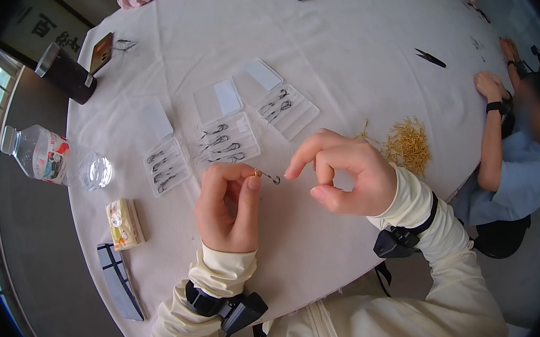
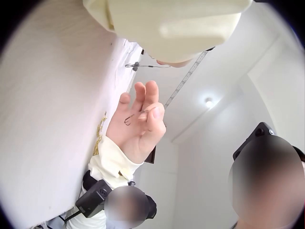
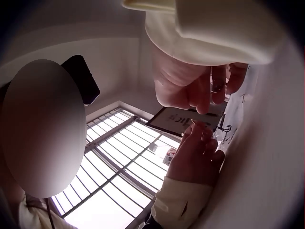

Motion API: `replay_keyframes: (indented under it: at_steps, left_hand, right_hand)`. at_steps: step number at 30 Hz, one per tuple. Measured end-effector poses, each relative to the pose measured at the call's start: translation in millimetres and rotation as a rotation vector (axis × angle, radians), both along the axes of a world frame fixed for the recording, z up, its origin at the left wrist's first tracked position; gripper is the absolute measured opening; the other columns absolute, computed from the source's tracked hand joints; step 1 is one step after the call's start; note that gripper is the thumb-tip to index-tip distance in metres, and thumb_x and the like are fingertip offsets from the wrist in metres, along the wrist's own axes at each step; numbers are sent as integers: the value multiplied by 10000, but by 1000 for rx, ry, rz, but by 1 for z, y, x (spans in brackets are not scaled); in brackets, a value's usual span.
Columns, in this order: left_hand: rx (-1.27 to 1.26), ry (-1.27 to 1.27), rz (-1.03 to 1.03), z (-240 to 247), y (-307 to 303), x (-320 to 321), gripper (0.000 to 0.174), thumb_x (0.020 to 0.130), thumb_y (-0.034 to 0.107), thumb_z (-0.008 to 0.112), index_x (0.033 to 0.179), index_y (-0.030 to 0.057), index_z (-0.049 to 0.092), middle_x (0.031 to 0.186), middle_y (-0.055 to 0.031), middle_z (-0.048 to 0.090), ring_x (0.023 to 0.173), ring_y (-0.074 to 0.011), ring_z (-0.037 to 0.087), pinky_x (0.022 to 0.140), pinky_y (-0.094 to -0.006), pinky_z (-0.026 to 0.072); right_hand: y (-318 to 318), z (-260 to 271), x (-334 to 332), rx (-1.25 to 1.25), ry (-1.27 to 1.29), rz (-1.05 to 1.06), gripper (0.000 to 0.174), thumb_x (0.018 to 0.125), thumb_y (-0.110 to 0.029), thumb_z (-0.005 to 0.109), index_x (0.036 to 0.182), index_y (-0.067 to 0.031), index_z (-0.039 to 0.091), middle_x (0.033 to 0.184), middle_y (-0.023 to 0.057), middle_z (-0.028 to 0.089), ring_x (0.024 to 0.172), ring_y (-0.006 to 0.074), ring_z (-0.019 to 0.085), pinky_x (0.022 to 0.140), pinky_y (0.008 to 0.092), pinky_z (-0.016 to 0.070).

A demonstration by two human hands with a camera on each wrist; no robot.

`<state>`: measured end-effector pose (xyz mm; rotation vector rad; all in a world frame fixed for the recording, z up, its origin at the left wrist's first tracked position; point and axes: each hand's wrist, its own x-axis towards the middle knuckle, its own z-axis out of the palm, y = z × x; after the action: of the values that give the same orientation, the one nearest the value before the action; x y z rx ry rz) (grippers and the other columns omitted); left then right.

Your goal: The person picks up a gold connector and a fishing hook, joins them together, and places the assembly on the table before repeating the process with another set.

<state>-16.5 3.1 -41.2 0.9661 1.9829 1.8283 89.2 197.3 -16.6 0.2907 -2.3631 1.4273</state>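
Our left hand (image 1: 228, 208) pinches a dark hook (image 1: 276, 180) between thumb and forefinger; our right hand (image 1: 358, 176), facing it, pinches a second hook (image 2: 127, 120), its other fingers extended. Golden pieces (image 1: 408, 147) lie heaped nearby on the table (image 1: 351, 63); beyond, three clear boxes (image 1: 304, 116) hold more hooks.

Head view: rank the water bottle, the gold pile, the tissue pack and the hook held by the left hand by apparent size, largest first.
1. Water bottle
2. Gold pile and tissue pack: too alike to rank surely
3. Hook, clearly smallest
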Motion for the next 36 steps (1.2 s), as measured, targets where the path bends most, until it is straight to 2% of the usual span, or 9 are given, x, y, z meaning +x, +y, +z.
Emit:
replay_keyframes:
  at_steps: [2, 4, 7, 8, 10, 16, 19, 25, 36]
  left_hand:
    - [-11, 10, -5, -1, -1, -1, 40, 976, 47, 555, 990, 10, 548, 939, -25, 554, 785, -72, 457, 718, -215, 386]
    - [-43, 51, -18, 0, -1, -2, 35, 975, 43, 547, 987, 10, 547, 957, -35, 579, 809, -78, 481, 744, -221, 400]
    - [-10, -31, -37, 0, 1, 0, 29, 976, 34, 533, 978, 9, 547, 997, -57, 606, 854, -91, 520, 790, -234, 418]
    - [-10, -32, -36, -1, 3, 0, 29, 976, 34, 533, 978, 9, 547, 997, -57, 606, 854, -91, 520, 790, -234, 418]
    - [55, -14, -6, -5, 5, 1, 30, 928, -4, 565, 943, 22, 570, 965, -56, 676, 663, -71, 479, 640, -214, 413]
    - [65, -34, -22, -3, 6, 6, 40, 929, -14, 550, 951, 19, 552, 913, -50, 690, 653, -67, 493, 622, -220, 420]
    - [14, 16, -30, -1, 6, 7, 44, 918, -11, 564, 944, 22, 554, 890, -54, 684, 660, -79, 514, 619, -226, 426]
    - [-39, 166, 5, -2, 6, 7, 75, 874, -10, 613, 914, 32, 565, 836, -49, 663, 656, -130, 539, 611, -247, 435]
    - [-107, 403, 0, 10, 7, 6, 150, 805, -77, 637, 912, 23, 607, 848, -66, 650, 715, -230, 536, 614, -308, 465]
  right_hand:
    - [1, 0, 1, -143, 12, 57, 153, 801, 2, 624, 706, -44, 513, 909, 65, 658, 864, 173, 587, 767, 287, 476]
    - [0, -1, 5, -568, -247, 125, 119, 853, -17, 615, 747, -33, 563, 881, 65, 676, 854, 141, 599, 785, 282, 473]
    - [-3, 5, 2, -581, -263, 123, 52, 878, -28, 617, 829, -15, 629, 868, 62, 680, 805, 128, 600, 781, 277, 474]
    - [-4, 7, 2, -581, -264, 124, 52, 878, -28, 617, 829, -15, 629, 868, 62, 680, 805, 128, 600, 781, 277, 474]
    - [-6, 8, 2, -562, -261, 55, 46, 879, -37, 636, 896, -4, 663, 864, 59, 682, 815, 128, 614, 767, 268, 477]
    - [-16, -4, -1, -272, -163, -103, 55, 870, -25, 652, 920, -10, 635, 864, 52, 674, 793, 124, 640, 745, 256, 494]
    - [-27, -4, -1, -302, -68, -244, 146, 839, 11, 679, 941, -27, 580, 857, 43, 661, 769, 128, 641, 723, 265, 503]
    - [-22, -6, -2, 55, 180, -231, 254, 801, 27, 732, 954, -42, 542, 850, 60, 644, 755, 172, 651, 692, 287, 521]
    - [-25, -6, 2, 3, 59, -123, 370, 806, -26, 767, 953, -42, 429, 813, 57, 676, 735, 194, 671, 687, 296, 540]
